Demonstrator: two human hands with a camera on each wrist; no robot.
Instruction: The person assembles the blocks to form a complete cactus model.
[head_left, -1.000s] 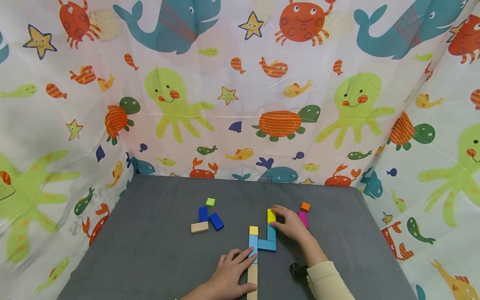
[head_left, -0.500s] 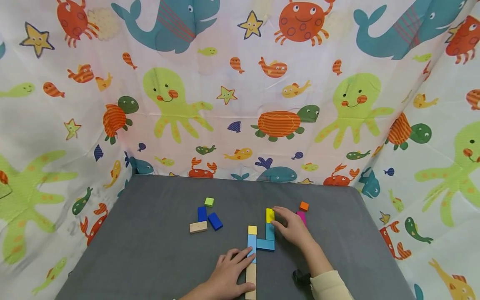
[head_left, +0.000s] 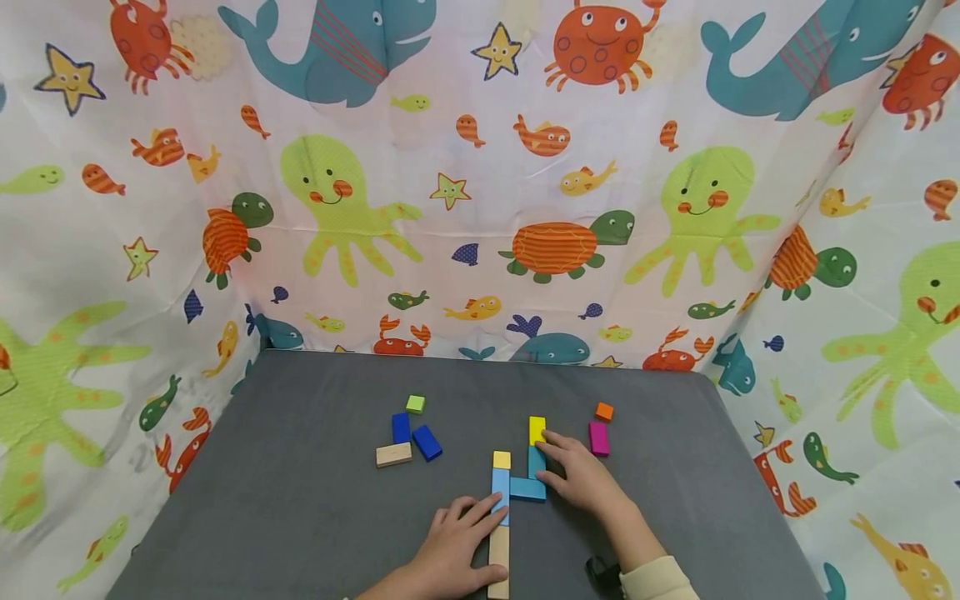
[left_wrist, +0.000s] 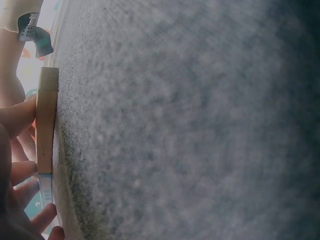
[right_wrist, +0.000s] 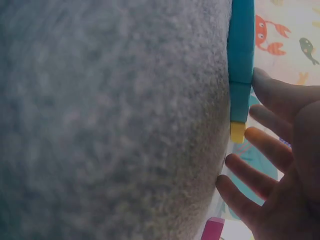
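Observation:
In the head view a row of blocks runs away from the near edge: a long wooden block (head_left: 498, 542), a light blue block (head_left: 501, 482) and a pale yellow block (head_left: 502, 460). Straight fingers of my left hand (head_left: 456, 546) rest along the left side and top of the wooden and light blue blocks. A teal block (head_left: 528, 489) lies crosswise to the right, touching the row. From its right end an upright-running teal block (head_left: 536, 460) leads to a yellow block (head_left: 537, 428). My right hand (head_left: 588, 475), fingers loosely extended, touches these two from the right.
Right of the right hand lie a magenta block (head_left: 598, 438) and an orange block (head_left: 604, 412). To the left sit a green block (head_left: 416, 404), two dark blue blocks (head_left: 427, 442) and a short wooden block (head_left: 393, 454). A printed curtain (head_left: 420, 317) borders the grey table (head_left: 300, 500).
My right hand has slid slightly nearer along the yellow and teal blocks, uncovering more of the magenta block. The left hand stays on its row, and the blocks look unmoved.

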